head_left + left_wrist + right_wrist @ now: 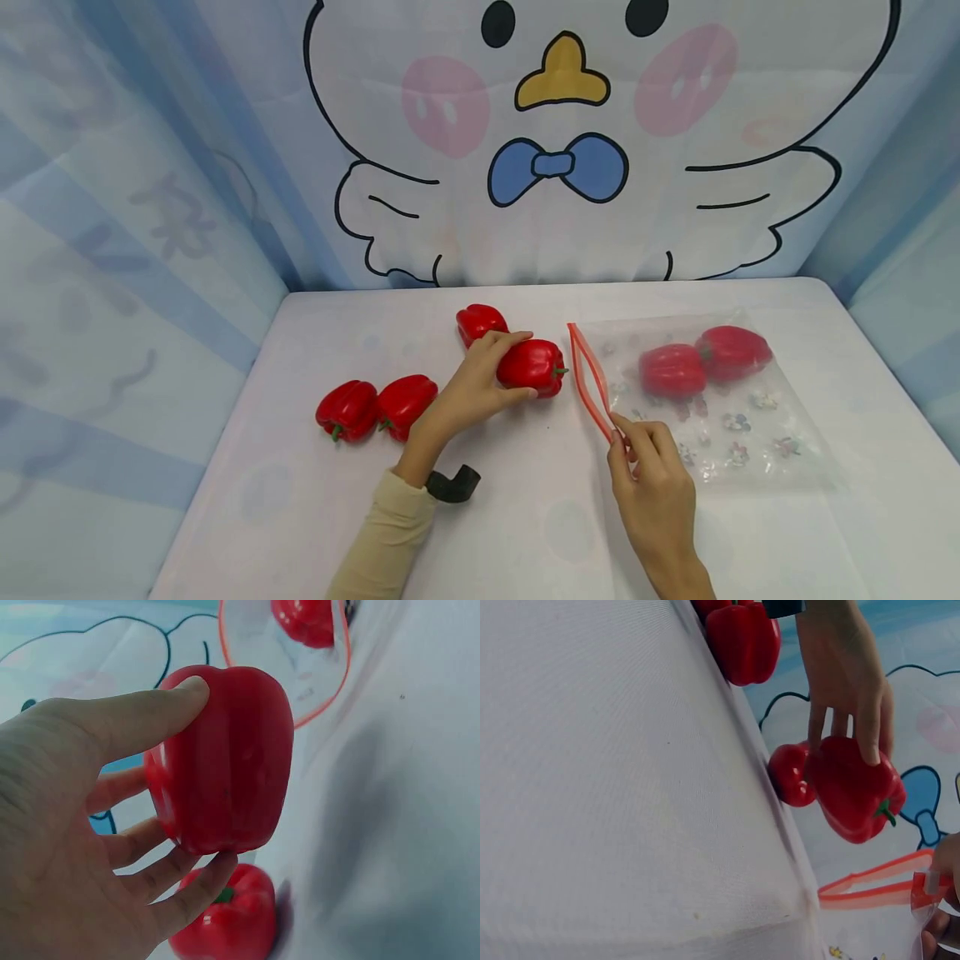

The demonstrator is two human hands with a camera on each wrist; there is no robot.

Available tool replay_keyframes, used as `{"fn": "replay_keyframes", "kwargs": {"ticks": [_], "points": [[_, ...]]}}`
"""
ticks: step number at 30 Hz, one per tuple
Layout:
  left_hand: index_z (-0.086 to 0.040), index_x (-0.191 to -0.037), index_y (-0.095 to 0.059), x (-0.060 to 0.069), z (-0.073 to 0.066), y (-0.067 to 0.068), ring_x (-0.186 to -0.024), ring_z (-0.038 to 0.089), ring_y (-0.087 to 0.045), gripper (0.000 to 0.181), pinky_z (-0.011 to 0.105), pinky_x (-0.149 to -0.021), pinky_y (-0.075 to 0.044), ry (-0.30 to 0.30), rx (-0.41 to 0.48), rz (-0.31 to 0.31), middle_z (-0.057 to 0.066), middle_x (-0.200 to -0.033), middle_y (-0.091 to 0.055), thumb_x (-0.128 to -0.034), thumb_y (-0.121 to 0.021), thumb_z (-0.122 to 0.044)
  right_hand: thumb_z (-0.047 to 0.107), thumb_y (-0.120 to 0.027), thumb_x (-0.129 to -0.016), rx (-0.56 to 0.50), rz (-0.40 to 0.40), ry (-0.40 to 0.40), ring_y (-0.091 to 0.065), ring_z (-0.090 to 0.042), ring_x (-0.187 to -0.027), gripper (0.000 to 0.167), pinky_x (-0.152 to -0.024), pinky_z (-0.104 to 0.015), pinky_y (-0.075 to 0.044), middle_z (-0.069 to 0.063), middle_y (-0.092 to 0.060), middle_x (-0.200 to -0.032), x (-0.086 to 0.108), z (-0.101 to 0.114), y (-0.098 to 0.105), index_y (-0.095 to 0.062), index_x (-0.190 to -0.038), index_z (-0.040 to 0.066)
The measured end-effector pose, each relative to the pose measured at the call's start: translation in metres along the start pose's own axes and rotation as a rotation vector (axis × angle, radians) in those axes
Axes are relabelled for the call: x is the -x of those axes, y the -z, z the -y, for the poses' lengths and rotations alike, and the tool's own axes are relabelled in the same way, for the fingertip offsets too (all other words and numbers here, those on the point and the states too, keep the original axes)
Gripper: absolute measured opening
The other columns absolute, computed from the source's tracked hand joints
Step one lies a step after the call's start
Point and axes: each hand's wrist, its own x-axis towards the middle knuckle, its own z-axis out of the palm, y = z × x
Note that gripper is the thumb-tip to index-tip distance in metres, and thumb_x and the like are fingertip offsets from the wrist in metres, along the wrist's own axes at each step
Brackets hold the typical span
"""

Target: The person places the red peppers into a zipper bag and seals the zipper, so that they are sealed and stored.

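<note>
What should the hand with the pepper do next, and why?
Probably the left hand should ease its pepper in through the bag's open mouth. The pepper is right beside that mouth, the right hand pinches the bag's red edge, and two peppers already lie inside.

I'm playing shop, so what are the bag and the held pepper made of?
The bag looks like clear, shiny plastic, since two peppers show through. The pepper in the left hand has a smooth, glossy skin catching light: maybe plastic or foam, possibly real.
</note>
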Motion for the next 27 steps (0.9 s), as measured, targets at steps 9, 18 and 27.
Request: {"fn": "replay_keyframes", "kwargs": {"ticks": [9,18,27], "points": [[-0.017,-0.153,-0.042,-0.006,-0.011,-0.018,-0.142,0.022,-0.045,0.083,0.045,-0.107,-0.056,0.033,0.053,0.03,0.005,-0.151,-0.051,-0.084,-0.088,-0.023,-0.006,-0.074,-0.086,0.032,0.054,-0.036,-0.055,-0.012,-0.066,0.031,-0.056,-0.011,-0.043,-0.006,-0.063,-0.089,0.0,0.0,0.003,-0.078,-0.115,0.006],[-0.012,-0.149,-0.044,-0.009,-0.015,-0.031,-0.139,0.022,-0.05,0.079,0.041,-0.108,-0.055,-0.012,0.065,0.03,0.006,-0.149,-0.054,-0.085,-0.087,-0.024,-0.014,-0.079,-0.075,0.02,-0.026,0.018,-0.055,-0.015,-0.062,0.04,-0.053,-0.012,-0.042,-0.007,-0.065,-0.087,0.0,-0.002,-0.002,-0.079,-0.111,0.005],[-0.01,-0.148,-0.046,-0.008,-0.018,-0.039,-0.133,0.022,-0.052,0.075,0.035,-0.104,-0.057,-0.019,0.059,0.048,0.006,-0.144,-0.058,-0.0864,-0.087,-0.025,-0.009,-0.075,-0.083,0.039,0.022,-0.014,-0.055,-0.012,-0.066,0.033,-0.056,-0.013,-0.044,-0.006,-0.064,-0.089,0.002,-0.001,0.0,-0.078,-0.112,0.005]]}}
